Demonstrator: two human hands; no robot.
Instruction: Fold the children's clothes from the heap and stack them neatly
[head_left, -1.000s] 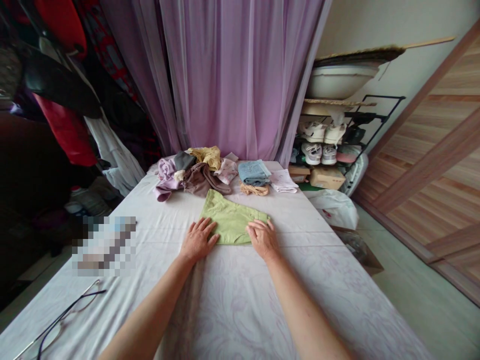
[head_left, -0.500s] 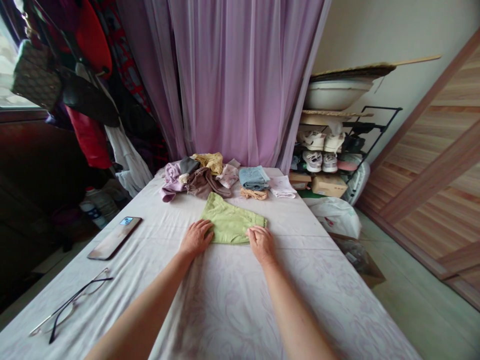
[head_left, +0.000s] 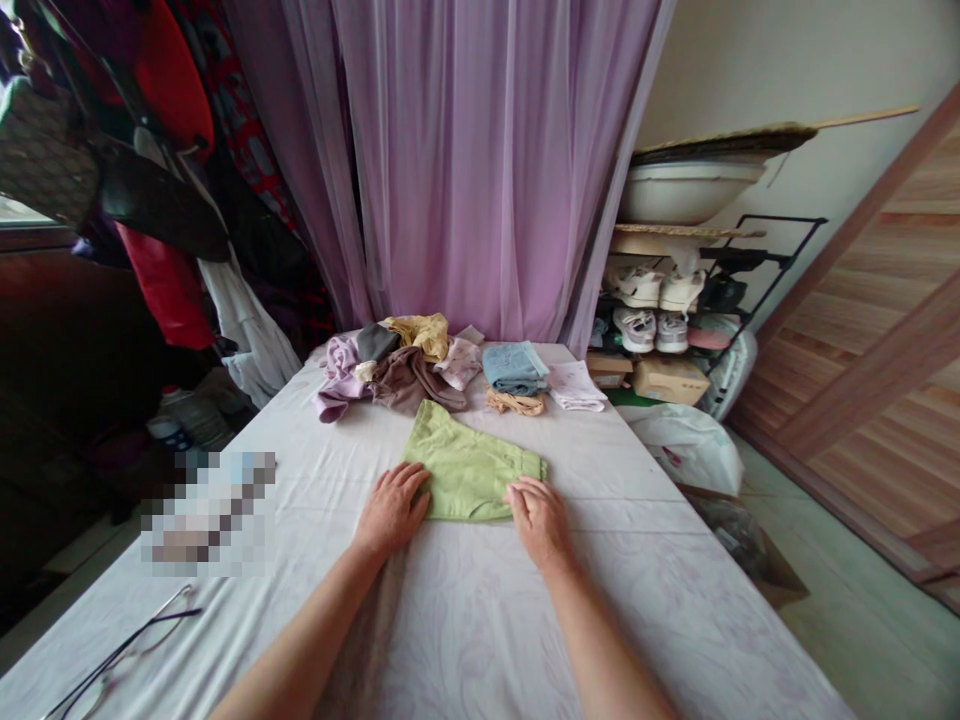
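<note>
A pair of light green shorts point(head_left: 469, 465), folded in half, lies flat on the covered table point(head_left: 465, 610). Its gathered waistband faces right and a pointed corner faces away from me. My left hand point(head_left: 394, 510) rests palm down on the left edge of the shorts, fingers stretched out. At the near right corner, by the waistband, my right hand point(head_left: 538, 515) lies over the cloth with its fingers loosely bent and apart. Beyond the shorts is a heap of crumpled clothes, including a brown garment point(head_left: 412, 380). Folded blue denim point(head_left: 514, 368) sits on a peach folded cloth point(head_left: 516, 402).
A white folded cloth point(head_left: 576, 385) lies right of the denim. Eyeglasses point(head_left: 124, 645) and a pixelated object point(head_left: 210, 515) are on the left. Purple curtains point(head_left: 465, 170) hang behind the table. A shoe rack point(head_left: 784, 260) stands at the right.
The camera view has shifted slightly, so the table sits lower in the picture. Both hands stay at the shorts' edges; the right fingers look a little more extended.
</note>
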